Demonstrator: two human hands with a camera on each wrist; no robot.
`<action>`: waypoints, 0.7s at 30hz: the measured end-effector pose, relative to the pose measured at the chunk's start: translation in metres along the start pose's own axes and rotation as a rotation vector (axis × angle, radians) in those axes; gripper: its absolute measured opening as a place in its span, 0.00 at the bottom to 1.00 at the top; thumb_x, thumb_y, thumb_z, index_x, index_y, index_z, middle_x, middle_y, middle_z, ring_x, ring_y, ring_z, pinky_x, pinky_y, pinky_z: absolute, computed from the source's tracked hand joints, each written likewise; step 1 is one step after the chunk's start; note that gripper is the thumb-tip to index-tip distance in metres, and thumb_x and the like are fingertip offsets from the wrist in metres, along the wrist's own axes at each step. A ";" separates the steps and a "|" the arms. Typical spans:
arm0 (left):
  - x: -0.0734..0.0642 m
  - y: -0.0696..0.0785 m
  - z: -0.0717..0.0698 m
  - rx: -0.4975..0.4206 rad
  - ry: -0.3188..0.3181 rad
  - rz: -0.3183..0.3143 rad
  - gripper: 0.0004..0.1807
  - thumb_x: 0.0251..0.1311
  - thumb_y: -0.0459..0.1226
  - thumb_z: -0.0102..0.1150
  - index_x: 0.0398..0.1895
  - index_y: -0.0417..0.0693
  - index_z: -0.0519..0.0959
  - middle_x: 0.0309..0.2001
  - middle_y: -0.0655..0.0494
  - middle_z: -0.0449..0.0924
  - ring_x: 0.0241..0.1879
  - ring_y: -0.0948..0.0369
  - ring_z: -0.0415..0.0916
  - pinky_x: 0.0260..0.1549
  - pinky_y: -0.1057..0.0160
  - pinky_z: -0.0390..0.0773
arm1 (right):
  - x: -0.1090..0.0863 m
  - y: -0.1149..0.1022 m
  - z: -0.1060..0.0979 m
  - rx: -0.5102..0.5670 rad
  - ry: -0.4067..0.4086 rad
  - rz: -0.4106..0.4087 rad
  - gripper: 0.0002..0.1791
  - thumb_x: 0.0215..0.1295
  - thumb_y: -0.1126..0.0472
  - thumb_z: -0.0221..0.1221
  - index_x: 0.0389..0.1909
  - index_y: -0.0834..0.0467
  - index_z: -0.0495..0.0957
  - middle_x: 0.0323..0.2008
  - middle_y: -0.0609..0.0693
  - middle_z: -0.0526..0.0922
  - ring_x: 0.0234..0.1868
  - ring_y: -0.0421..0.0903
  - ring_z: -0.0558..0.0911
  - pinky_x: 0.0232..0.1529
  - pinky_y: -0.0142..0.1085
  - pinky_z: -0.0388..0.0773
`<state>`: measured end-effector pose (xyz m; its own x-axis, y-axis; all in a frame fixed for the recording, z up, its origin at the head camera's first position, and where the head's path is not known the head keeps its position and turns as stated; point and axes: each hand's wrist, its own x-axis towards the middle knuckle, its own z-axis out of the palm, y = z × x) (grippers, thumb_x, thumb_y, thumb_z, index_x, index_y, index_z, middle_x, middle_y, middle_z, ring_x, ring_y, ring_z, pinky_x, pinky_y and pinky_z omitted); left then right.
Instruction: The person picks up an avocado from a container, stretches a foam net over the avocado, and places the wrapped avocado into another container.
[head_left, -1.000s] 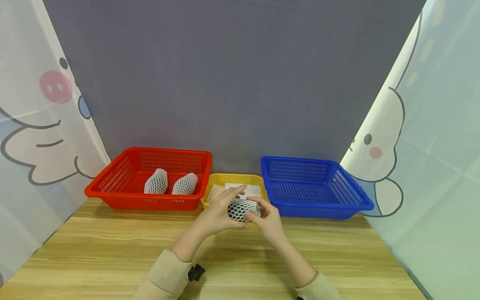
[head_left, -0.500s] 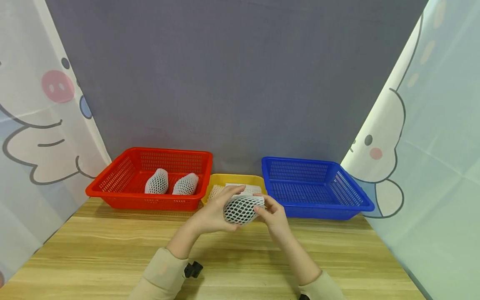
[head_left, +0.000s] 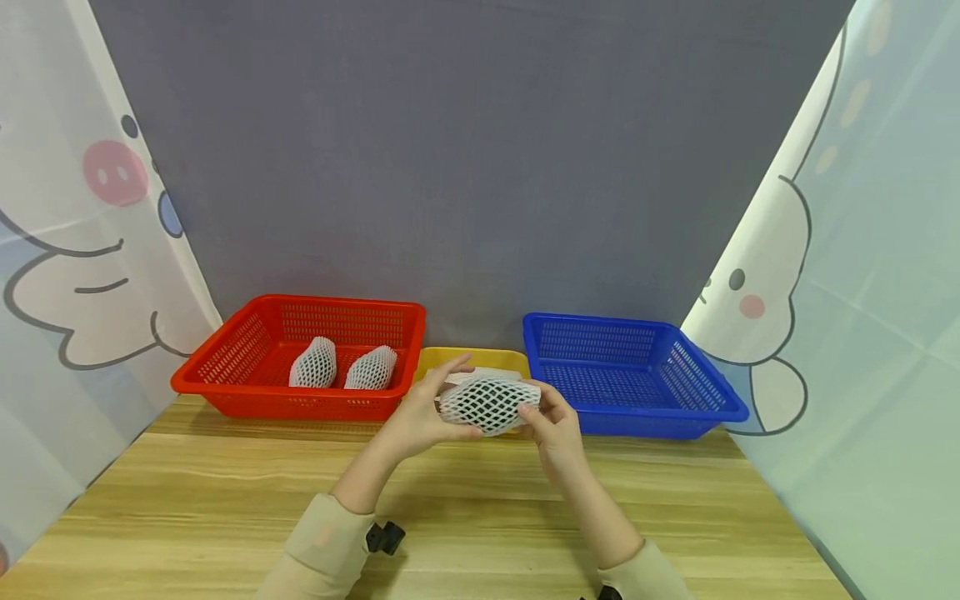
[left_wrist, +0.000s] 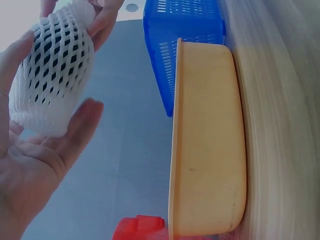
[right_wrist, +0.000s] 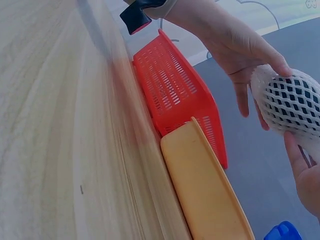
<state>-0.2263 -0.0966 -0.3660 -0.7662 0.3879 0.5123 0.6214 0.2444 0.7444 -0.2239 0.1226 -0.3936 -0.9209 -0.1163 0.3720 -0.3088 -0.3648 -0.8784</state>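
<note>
Both hands hold a white foam net sleeve [head_left: 489,405] with something dark inside it, raised in front of the yellow basket [head_left: 517,360]. My left hand [head_left: 420,421] cups its left end, thumb below and index finger extended above. My right hand [head_left: 555,429] pinches the right end between thumb and fingers. In the left wrist view the sleeve [left_wrist: 57,65] narrows to a bunched end at my right hand [left_wrist: 107,20]. The right wrist view shows my left thumb on the sleeve [right_wrist: 292,97]. What the dark thing is cannot be told.
A red basket [head_left: 296,402] at the left holds two white-netted pieces [head_left: 313,364]. At the right stands a blue basket [head_left: 637,419]. Pale foam nets [head_left: 483,372] in the yellow basket are mostly hidden behind the hands. All rest on a wooden table [head_left: 480,517] against a grey backdrop.
The netted thing has come up and turned so that more of its side shows, and its right end now sits farther right. My right hand has shifted slightly right with it.
</note>
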 end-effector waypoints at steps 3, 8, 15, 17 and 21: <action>0.000 0.017 -0.004 -0.058 0.005 -0.062 0.51 0.42 0.31 0.77 0.71 0.46 0.59 0.61 0.43 0.69 0.49 0.50 0.75 0.42 0.62 0.79 | 0.000 -0.001 0.000 0.020 0.000 -0.007 0.16 0.63 0.72 0.56 0.48 0.52 0.78 0.41 0.51 0.78 0.38 0.44 0.79 0.36 0.35 0.79; 0.000 0.011 -0.004 -0.145 0.015 -0.119 0.48 0.43 0.25 0.74 0.70 0.42 0.61 0.60 0.40 0.70 0.50 0.49 0.74 0.44 0.61 0.78 | 0.001 -0.002 -0.002 0.040 -0.011 -0.020 0.16 0.63 0.71 0.56 0.49 0.53 0.78 0.43 0.52 0.79 0.41 0.45 0.79 0.39 0.37 0.80; 0.000 -0.012 -0.004 -0.278 0.024 -0.157 0.38 0.47 0.27 0.72 0.64 0.41 0.69 0.56 0.43 0.73 0.46 0.50 0.77 0.41 0.59 0.80 | 0.004 -0.005 -0.010 0.015 -0.036 -0.035 0.17 0.63 0.71 0.57 0.49 0.53 0.81 0.42 0.51 0.81 0.41 0.45 0.81 0.41 0.37 0.80; -0.001 -0.014 -0.004 -0.314 0.021 -0.154 0.35 0.48 0.27 0.72 0.63 0.40 0.71 0.55 0.43 0.74 0.46 0.50 0.78 0.41 0.58 0.80 | 0.005 -0.006 -0.012 0.003 -0.039 -0.042 0.17 0.64 0.72 0.57 0.49 0.54 0.82 0.41 0.51 0.82 0.41 0.44 0.81 0.41 0.37 0.79; 0.000 -0.018 -0.005 -0.338 0.022 -0.144 0.33 0.49 0.27 0.71 0.61 0.39 0.73 0.55 0.43 0.75 0.46 0.50 0.78 0.41 0.58 0.80 | 0.005 -0.007 -0.014 -0.008 -0.035 -0.049 0.16 0.64 0.72 0.57 0.49 0.55 0.82 0.38 0.50 0.82 0.39 0.43 0.80 0.38 0.35 0.79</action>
<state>-0.2384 -0.1057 -0.3775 -0.8477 0.3507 0.3980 0.4204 -0.0134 0.9072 -0.2302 0.1378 -0.3899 -0.8956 -0.1308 0.4253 -0.3557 -0.3637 -0.8609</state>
